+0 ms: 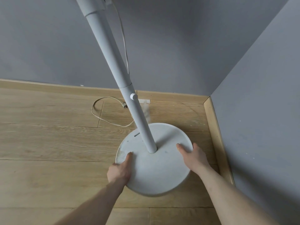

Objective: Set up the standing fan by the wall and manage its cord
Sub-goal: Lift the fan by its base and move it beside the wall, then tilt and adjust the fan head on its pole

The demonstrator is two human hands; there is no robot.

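Note:
The white standing fan stands in a room corner, its round base (154, 172) on the wood floor and its pole (113, 62) rising up out of the frame. My left hand (121, 169) grips the base's left rim, thumb on top. At the right rim my right hand (193, 155) holds the base the same way. The fan's cream cord (100, 117) hangs down behind the pole and loops on the floor to the left, ending in a loose plug (123, 106) near the skirting. The fan head is out of view.
Grey walls meet in a corner (211, 95) at the right, with a wooden skirting board (214, 135) along both. A height knob (133, 96) sticks out of the pole. A small white strip (144, 101) lies by the back skirting. Wood floor stretches to the left.

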